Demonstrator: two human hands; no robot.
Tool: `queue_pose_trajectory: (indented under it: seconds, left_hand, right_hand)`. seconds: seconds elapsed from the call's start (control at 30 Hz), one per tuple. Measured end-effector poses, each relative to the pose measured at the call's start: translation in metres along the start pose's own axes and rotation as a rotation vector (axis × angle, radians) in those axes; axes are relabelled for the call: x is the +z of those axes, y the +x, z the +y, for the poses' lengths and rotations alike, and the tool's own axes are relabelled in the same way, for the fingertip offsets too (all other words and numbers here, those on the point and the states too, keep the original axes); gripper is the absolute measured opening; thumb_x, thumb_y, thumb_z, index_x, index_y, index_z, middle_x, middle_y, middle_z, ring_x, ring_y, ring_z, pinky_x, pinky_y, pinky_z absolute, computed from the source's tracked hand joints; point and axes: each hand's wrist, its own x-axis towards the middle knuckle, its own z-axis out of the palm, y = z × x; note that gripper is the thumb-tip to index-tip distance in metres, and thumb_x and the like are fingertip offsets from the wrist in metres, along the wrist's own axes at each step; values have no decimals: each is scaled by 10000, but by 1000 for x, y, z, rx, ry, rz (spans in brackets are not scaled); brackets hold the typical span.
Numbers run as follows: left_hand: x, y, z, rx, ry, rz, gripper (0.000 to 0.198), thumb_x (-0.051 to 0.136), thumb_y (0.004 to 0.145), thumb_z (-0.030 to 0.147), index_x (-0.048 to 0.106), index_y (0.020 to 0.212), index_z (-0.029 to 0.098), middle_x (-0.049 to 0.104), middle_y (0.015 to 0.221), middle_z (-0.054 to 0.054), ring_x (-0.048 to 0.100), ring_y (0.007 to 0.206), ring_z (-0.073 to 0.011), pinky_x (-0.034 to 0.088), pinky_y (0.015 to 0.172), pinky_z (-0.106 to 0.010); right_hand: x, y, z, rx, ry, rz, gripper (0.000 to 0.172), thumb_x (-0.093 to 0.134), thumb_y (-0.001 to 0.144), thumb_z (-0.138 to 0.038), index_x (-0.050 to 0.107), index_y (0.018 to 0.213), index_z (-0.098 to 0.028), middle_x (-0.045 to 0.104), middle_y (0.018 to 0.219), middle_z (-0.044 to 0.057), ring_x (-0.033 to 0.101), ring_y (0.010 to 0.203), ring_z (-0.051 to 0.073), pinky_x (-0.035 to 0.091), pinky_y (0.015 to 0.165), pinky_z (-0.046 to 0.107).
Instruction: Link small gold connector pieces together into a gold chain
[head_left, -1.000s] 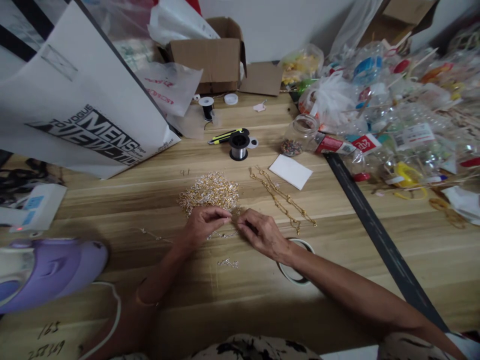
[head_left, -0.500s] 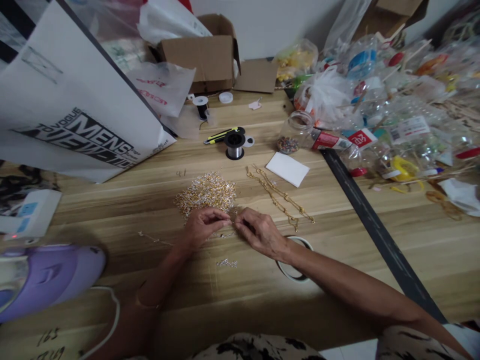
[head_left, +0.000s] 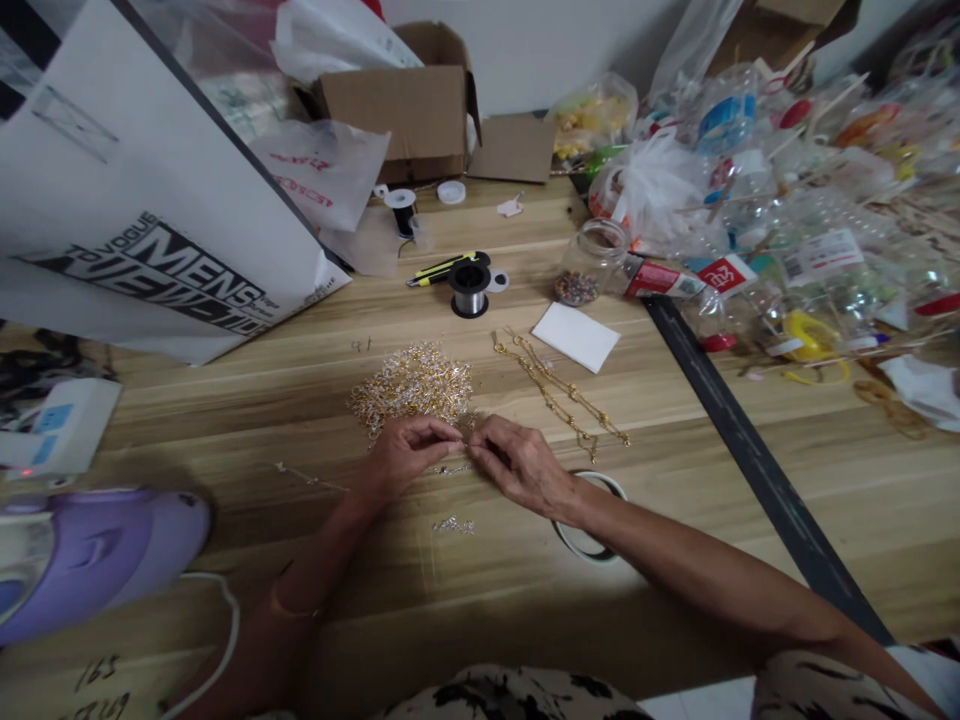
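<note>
My left hand (head_left: 409,455) and my right hand (head_left: 521,465) meet fingertip to fingertip over the wooden table (head_left: 300,570), each in a pinch. What lies between the fingertips is too small to name. Just beyond my left hand is a pile of small gold and silver beads or links (head_left: 412,385). A thin beaded strand (head_left: 311,480) runs out to the left from under my left wrist. Nearer to me rests a small cluster of silvery pieces (head_left: 454,525). Two gold chains (head_left: 555,395) lie beyond my right hand, and a roll of tape (head_left: 589,550) sits partly under my right forearm.
Farther back are a wire spool (head_left: 469,290), a yellow-black cutter (head_left: 442,268), a folded white paper (head_left: 576,337) and a jar of beads (head_left: 592,262). Plastic bottles (head_left: 810,250) crowd the right. At left stand a large white bag (head_left: 150,200) and a purple appliance (head_left: 142,555).
Both hands stay in nearly the same place, fingertips still together. The fingers shift only very slightly; the things on the table keep their places.
</note>
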Motion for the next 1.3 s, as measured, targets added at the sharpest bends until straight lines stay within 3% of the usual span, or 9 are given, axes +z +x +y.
queue_pose_trajectory:
  seconds: [1.3]
  left_hand:
    - [0, -1, 4, 4, 11, -4, 133, 708, 677, 251, 700, 740, 134, 722, 703, -37, 646, 629, -137, 513, 603, -221]
  right_hand:
    - [0, 0, 0, 11, -9, -9, 98, 456, 903, -162, 545, 863, -176, 579, 794, 32, 533, 693, 136, 414, 652, 239]
